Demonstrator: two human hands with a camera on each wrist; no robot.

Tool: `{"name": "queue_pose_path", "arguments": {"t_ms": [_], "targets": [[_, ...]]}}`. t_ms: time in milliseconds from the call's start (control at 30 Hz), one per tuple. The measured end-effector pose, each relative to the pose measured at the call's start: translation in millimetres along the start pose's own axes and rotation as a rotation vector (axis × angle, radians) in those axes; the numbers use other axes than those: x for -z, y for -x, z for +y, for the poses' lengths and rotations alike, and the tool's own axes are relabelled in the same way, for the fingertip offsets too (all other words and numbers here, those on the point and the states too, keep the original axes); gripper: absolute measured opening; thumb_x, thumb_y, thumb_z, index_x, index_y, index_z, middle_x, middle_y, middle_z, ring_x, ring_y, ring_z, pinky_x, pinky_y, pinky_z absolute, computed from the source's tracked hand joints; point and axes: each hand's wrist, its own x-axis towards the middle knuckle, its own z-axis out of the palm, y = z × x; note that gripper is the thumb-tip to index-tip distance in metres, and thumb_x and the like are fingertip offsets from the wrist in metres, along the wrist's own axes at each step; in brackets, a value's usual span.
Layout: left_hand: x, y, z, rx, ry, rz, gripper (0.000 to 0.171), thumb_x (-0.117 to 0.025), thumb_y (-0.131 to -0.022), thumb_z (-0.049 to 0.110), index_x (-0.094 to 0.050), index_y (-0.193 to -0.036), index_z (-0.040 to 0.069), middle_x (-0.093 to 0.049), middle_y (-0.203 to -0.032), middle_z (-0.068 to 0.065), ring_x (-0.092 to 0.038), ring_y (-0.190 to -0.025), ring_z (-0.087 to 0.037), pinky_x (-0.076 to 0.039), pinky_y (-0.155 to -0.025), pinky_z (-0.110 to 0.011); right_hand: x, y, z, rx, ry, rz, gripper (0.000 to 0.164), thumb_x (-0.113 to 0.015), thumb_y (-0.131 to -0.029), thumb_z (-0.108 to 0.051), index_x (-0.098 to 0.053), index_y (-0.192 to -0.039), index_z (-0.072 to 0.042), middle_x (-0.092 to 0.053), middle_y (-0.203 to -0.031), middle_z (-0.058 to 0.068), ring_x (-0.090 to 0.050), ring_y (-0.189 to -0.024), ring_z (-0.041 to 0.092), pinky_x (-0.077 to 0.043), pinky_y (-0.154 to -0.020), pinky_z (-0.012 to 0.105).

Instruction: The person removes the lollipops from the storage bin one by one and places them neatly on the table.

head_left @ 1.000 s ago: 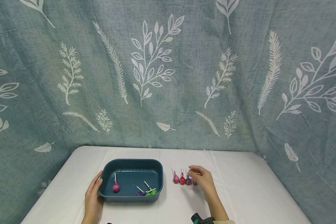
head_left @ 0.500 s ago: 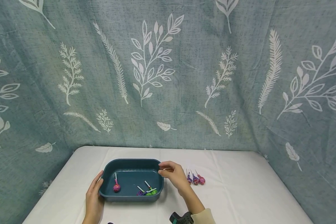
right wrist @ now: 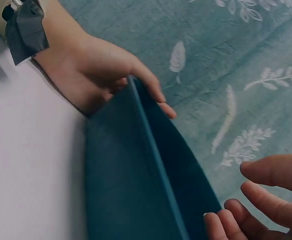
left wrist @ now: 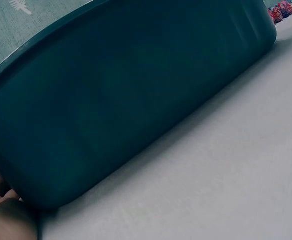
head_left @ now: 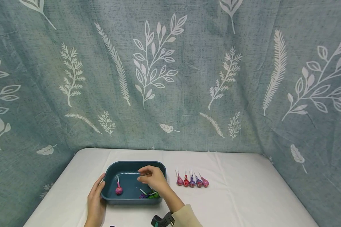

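A dark teal plastic basin point(head_left: 130, 201) stands on the table. My left hand point(head_left: 96, 200) rests against its left end, fingers straight along the outer wall and thumb at the rim. Over the basin's right half hovers my right hand point(head_left: 155, 181); in the right wrist view its thumb and fingers point(right wrist: 273, 172) are apart, with nothing seen between them. Inside the basin, a pink lollipop point(head_left: 118, 190) lies on the left. Green lollipops point(head_left: 154, 195) and a purple lollipop point(head_left: 143, 196) are bunched at the front right, partly hidden by the right hand.
Right of the basin, several lollipops lie in a row, from a pink lollipop point(head_left: 179, 182) and a red lollipop point(head_left: 186, 182) to a pink lollipop point(head_left: 206, 183). A white cloth point(head_left: 244, 195) covers the table. Behind hangs a leaf-patterned curtain point(head_left: 187, 78).
My right hand has moved left from the lollipop row, across the basin's right rim, to above its inside. The whole row now shows. My left hand has stayed at the basin's left end.
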Motion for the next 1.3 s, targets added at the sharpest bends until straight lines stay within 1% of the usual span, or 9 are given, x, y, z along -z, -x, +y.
{"name": "queue_pose_path", "arguments": {"t_ms": [133, 233, 500, 600, 733, 833, 933, 1167, 1300], "targets": [[-0.1, -0.1, 0.1, 0.0, 0.002, 0.004, 0.059, -0.055, -0.098, 0.042, -0.037, -0.149, 0.019, -0.025, -0.157, 0.001, -0.025, -0.142, -0.02, -0.022, -0.113, -0.042, -14.3, -8.1, 2.5, -0.022, -0.01, -0.01, 0.026, -0.073, -0.083, -0.002, -0.067, -0.107, 0.003, -0.064, -0.092, 0.008, -0.063, -0.079, 0.014, -0.057, -0.073, 0.038], [0.0, -0.3, -0.4, 0.007, 0.004, 0.007, 0.06, -0.056, -0.097, 0.043, -0.037, -0.149, 0.02, -0.025, -0.157, 0.001, -0.025, -0.142, -0.02, -0.021, -0.113, -0.042, -21.9, -12.6, 4.0, -0.046, 0.014, -0.02, 0.025, -0.073, -0.083, -0.003, -0.067, -0.107, 0.001, -0.062, -0.087, 0.002, -0.061, -0.077, 0.012, -0.057, -0.07, 0.034], [0.0, -1.8, -0.9, 0.029, 0.001, 0.017, 0.061, -0.056, -0.096, 0.045, -0.038, -0.149, 0.022, -0.025, -0.157, 0.003, -0.026, -0.142, -0.019, -0.023, -0.113, -0.041, -39.3, -20.9, 7.0, -0.062, 0.099, -0.035, 0.026, -0.075, -0.08, -0.002, -0.066, -0.104, 0.003, -0.058, -0.082, -0.001, -0.055, -0.068, 0.01, -0.055, -0.062, 0.031], [0.3, -2.0, -0.4, 0.031, -0.002, 0.012, 0.061, -0.056, -0.096, 0.045, -0.038, -0.149, 0.022, -0.024, -0.158, 0.003, -0.025, -0.142, -0.019, -0.023, -0.113, -0.041, -45.2, -24.7, 7.2, -0.039, 0.158, -0.037, 0.026, -0.077, -0.078, -0.002, -0.067, -0.102, 0.002, -0.06, -0.084, 0.002, -0.053, -0.069, 0.008, -0.051, -0.06, 0.026], [1.3, -1.1, 0.6, 0.026, 0.006, -0.006, 0.06, -0.054, -0.097, 0.044, -0.036, -0.15, 0.021, -0.023, -0.158, 0.002, -0.026, -0.142, -0.02, -0.023, -0.113, -0.041, -53.9, -29.1, 4.0, -0.016, 0.235, -0.041, 0.025, -0.078, -0.076, -0.002, -0.068, -0.099, 0.001, -0.063, -0.087, 0.006, -0.053, -0.074, 0.007, -0.048, -0.061, 0.024], [1.5, -0.3, 0.5, 0.024, 0.021, -0.012, 0.058, -0.053, -0.098, 0.042, -0.036, -0.15, 0.021, -0.024, -0.158, 0.002, -0.028, -0.141, -0.019, -0.024, -0.113, -0.041, -60.0, -31.2, 2.7, -0.006, 0.31, -0.046, 0.024, -0.079, -0.075, -0.003, -0.069, -0.096, 0.001, -0.061, -0.082, 0.004, -0.052, -0.071, 0.008, -0.047, -0.06, 0.025], [1.7, 0.3, -0.2, 0.022, 0.032, -0.014, 0.057, -0.053, -0.099, 0.04, -0.036, -0.15, 0.02, -0.023, -0.158, 0.001, -0.027, -0.141, -0.02, -0.023, -0.113, -0.041, -65.4, -33.1, 4.5, 0.004, 0.419, -0.039, 0.024, -0.081, -0.074, -0.006, -0.069, -0.094, 0.0, -0.059, -0.078, 0.001, -0.052, -0.069, 0.009, -0.046, -0.06, 0.025], [1.7, 0.2, -0.6, 0.019, 0.016, -0.016, 0.058, -0.054, -0.098, 0.041, -0.036, -0.15, 0.021, -0.024, -0.158, 0.002, -0.028, -0.141, -0.02, -0.025, -0.112, -0.041, -76.1, -37.7, 9.4, -0.048, 0.589, -0.008, 0.031, -0.087, -0.07, -0.018, -0.07, -0.091, -0.002, -0.064, -0.079, 0.001, -0.056, -0.071, 0.012, -0.05, -0.063, 0.025], [1.7, -0.7, 0.1, 0.018, 0.011, -0.017, 0.058, -0.053, -0.098, 0.042, -0.037, -0.15, 0.022, -0.024, -0.158, 0.003, -0.028, -0.141, -0.019, -0.025, -0.112, -0.04, -81.7, -39.6, 7.1, -0.034, 0.689, -0.015, 0.038, -0.089, -0.066, -0.025, -0.07, -0.09, -0.003, -0.067, -0.083, 0.003, -0.06, -0.074, 0.013, -0.051, -0.066, 0.025]]}}
